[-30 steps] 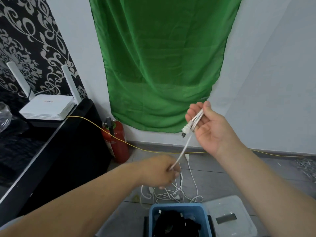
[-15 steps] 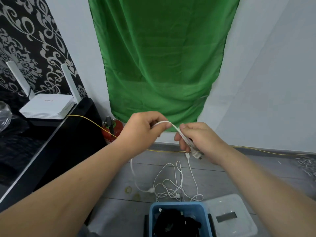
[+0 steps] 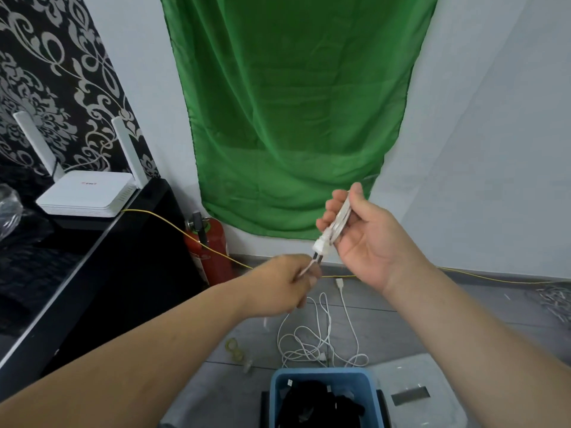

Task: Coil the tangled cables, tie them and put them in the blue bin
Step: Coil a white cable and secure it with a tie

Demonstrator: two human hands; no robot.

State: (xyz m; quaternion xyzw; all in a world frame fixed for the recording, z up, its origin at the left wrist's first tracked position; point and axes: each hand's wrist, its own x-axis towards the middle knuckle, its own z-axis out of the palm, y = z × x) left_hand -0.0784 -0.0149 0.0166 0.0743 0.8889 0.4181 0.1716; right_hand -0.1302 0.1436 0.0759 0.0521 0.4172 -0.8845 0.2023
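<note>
Green curtain (image 3: 293,118); cable (image 3: 342,216) bunched inside curled right fingers (image 3: 332,206).

white cable (image 3: 322,244): folded bundle aloft, rest tangled on floor (image 3: 432,319) | blue bin (image 3: 321,372): black cables (image 3: 315,406) inside

Both hands (image 3: 369,242) hold white cable (image 3: 338,220) above blue bin (image 3: 324,376).

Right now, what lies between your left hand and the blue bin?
In the head view, a loose tangle of white cable lies on the floor between the left hand and the blue bin.
</note>
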